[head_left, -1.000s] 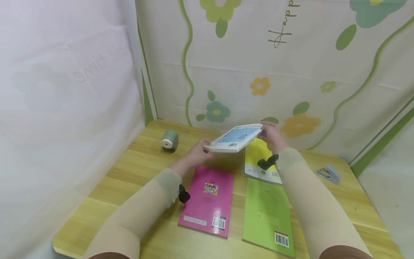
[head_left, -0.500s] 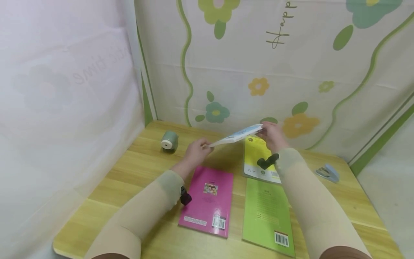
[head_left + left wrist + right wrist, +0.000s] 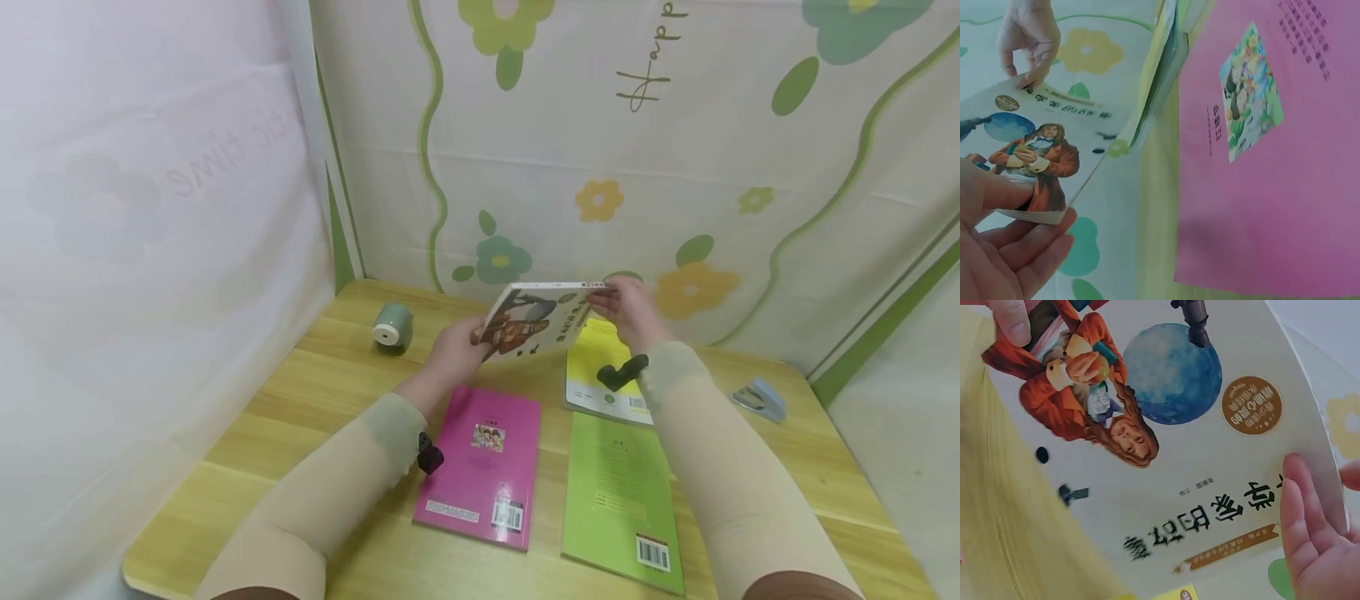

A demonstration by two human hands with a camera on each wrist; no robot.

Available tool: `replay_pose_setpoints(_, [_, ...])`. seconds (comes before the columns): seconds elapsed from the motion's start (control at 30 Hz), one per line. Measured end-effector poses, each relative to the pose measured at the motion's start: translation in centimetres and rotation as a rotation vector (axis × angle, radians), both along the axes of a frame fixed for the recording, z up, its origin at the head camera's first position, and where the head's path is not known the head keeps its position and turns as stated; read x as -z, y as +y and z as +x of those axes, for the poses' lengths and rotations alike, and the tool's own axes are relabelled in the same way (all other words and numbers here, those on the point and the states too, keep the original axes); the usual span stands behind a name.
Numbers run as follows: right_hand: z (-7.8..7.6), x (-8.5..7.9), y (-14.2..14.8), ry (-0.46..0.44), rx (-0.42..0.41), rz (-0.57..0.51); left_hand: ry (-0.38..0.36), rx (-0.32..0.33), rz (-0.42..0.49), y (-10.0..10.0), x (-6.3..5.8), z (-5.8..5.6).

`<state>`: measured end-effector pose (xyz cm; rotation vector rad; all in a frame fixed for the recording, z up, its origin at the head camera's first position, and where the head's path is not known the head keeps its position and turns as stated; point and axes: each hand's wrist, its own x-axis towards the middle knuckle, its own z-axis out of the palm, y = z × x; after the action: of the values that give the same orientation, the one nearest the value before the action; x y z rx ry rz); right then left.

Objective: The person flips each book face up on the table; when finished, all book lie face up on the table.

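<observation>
Between both hands a white-covered book [image 3: 536, 321] is held up over the back of the table, tilted, its front cover facing me. The cover shows a long-haired figure in a red-brown coat [image 3: 1079, 394], a blue globe [image 3: 1175, 372] and dark lettering. My left hand [image 3: 456, 354] pinches its left end, thumb on the cover and fingers underneath, as the left wrist view shows. At the opposite end my right hand [image 3: 633, 312] grips the edge, several fingers lying on the cover. Below lie a pink book [image 3: 483, 471], a yellow book [image 3: 600, 367] partly hidden, and a green book [image 3: 618, 500].
A green pencil sharpener [image 3: 393, 327] stands at the table's back left. Toward the right edge lies a light blue stapler [image 3: 759, 400]. Flower-printed white cloth [image 3: 540, 150] hangs close behind the wooden table [image 3: 277, 433], with more cloth at the sides.
The held book has turned over in the hands: its blue-and-white back cover showed first, then its thin edge, now the illustrated front. Both hands keep hold; the books on the table stay put.
</observation>
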<state>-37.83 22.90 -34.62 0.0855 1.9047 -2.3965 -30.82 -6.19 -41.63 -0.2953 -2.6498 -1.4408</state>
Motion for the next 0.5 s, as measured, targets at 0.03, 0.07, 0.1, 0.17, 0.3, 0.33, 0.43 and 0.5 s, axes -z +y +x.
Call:
replay_pose_setpoints(0.03, [-0.01,-0.03,0.02,-0.002,-0.005,-0.012,-0.009,0.002,0.016,0.02,-0.01,0.04])
replay_pose_setpoints(0.07, [-0.01,-0.06,0.05,-0.004,-0.008,-0.015,-0.019,0.002,0.035,0.03,0.00,0.08])
replay_pose_setpoints(0.1, [0.00,-0.07,0.10,-0.005,-0.013,-0.018,-0.030,0.000,0.055,0.04,0.04,0.09])
replay_pose_setpoints(0.17, [0.11,-0.14,0.18,-0.007,-0.027,-0.028,-0.048,-0.001,0.099,0.07,0.12,0.11])
replay_pose_setpoints(0.3, [0.37,-0.17,0.42,-0.006,-0.041,-0.029,-0.053,0.006,0.150,0.02,0.28,0.09])
replay_pose_setpoints(0.33, [0.45,-0.16,0.49,-0.002,-0.047,-0.025,-0.050,0.011,0.157,-0.01,0.29,0.09])
replay_pose_setpoints(0.43, [0.53,0.08,0.75,0.021,-0.061,0.048,-0.042,0.018,0.176,-0.03,0.29,0.14])
replay_pose_setpoints(0.5, [0.47,0.41,0.96,0.041,-0.066,0.129,-0.041,0.018,0.188,-0.01,0.26,0.20])
